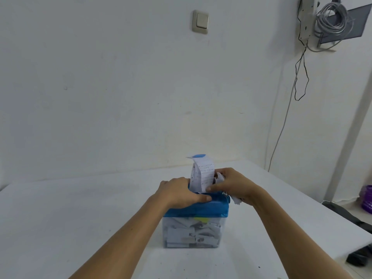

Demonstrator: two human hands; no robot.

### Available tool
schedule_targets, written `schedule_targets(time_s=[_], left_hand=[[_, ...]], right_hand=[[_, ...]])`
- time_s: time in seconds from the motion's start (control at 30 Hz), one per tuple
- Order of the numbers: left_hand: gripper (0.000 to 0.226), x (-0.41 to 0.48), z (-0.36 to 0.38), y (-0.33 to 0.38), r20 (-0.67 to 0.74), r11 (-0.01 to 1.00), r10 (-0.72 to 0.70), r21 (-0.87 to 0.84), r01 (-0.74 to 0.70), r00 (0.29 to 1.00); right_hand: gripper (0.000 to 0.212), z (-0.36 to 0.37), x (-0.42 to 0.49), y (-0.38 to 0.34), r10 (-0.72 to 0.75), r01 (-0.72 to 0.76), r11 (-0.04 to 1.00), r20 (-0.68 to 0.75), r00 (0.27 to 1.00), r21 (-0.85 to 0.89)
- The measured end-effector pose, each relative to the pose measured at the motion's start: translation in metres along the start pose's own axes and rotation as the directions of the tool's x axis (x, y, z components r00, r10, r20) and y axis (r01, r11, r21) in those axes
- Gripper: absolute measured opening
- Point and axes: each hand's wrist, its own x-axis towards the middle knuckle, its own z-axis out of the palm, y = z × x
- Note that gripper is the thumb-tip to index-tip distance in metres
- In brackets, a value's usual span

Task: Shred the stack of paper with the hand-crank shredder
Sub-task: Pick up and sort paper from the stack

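Observation:
A small hand-crank shredder [201,210] with a blue top stands on the white table [80,218]; its clear bin [193,234] is packed with paper shreds. A strip of written paper [202,174] stands upright in the slot. My left hand [181,192] lies over the left side of the blue top, thumb along its front edge and fingers curled over the top. My right hand [231,183] is at the right side of the slot, thumb touching the paper, with crumpled paper scraps [219,178] held in its fingers. The crank is hidden behind my right hand.
The table's right edge [332,208] runs diagonally, with dark items on the floor [358,256] beyond it and a purple container [367,200]. A wall with a light switch [200,22] stands behind, with coiled cables [332,19] at the top right.

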Motion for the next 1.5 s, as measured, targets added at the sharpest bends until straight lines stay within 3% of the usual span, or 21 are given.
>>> schedule_targets(time_s=[0.23, 0.57, 0.73, 0.9, 1.0, 1.1, 1.23, 1.3, 1.5], left_hand=[[0.074, 0.002, 0.003, -0.002, -0.018, 0.999, -0.023, -0.04, 0.022, 1.0], [0.069, 0.001, 0.005, 0.001, -0.019, 0.992, -0.054, -0.113, 0.051, 0.998], [0.064, -0.002, 0.003, 0.002, -0.023, 0.99, -0.055, -0.131, 0.051, 0.998], [0.077, 0.001, 0.007, -0.001, -0.023, 0.996, -0.05, -0.08, 0.048, 0.998], [0.076, 0.003, 0.009, -0.005, -0.022, 0.998, -0.029, -0.049, 0.028, 0.999], [0.075, 0.003, 0.01, -0.004, -0.035, 0.999, -0.019, -0.044, 0.017, 0.999], [0.035, 0.002, 0.009, -0.004, -0.068, 0.999, 0.006, -0.042, -0.009, 0.998], [0.033, 0.002, 0.01, -0.006, -0.088, 0.997, 0.017, -0.073, -0.023, 0.996], [0.04, 0.005, 0.016, -0.009, -0.156, 0.998, 0.031, -0.05, -0.039, 0.987]], right_hand=[[0.02, 0.018, 0.006, 0.008, -0.053, 0.048, 0.999, -0.242, 0.969, -0.023], [0.008, 0.034, 0.002, 0.015, -0.211, 0.219, 0.975, -0.383, 0.899, -0.023], [0.014, 0.045, 0.001, 0.016, -0.336, 0.334, 0.939, -0.417, 0.844, -0.082], [0.007, 0.041, 0.003, 0.014, -0.198, 0.234, 0.971, -0.366, 0.909, 0.055], [0.026, 0.043, 0.009, -0.002, -0.127, 0.147, 0.987, -0.269, 0.955, 0.058], [0.018, 0.051, 0.013, -0.011, -0.089, 0.079, 0.996, -0.286, 0.954, -0.046], [0.052, 0.067, 0.018, -0.022, -0.091, -0.049, 0.934, -0.37, 0.925, -0.354], [0.06, 0.073, 0.02, -0.027, -0.101, -0.093, 0.9, -0.413, 0.905, -0.425], [0.046, 0.072, 0.016, -0.031, -0.106, 0.028, 0.977, -0.363, 0.926, -0.213]])
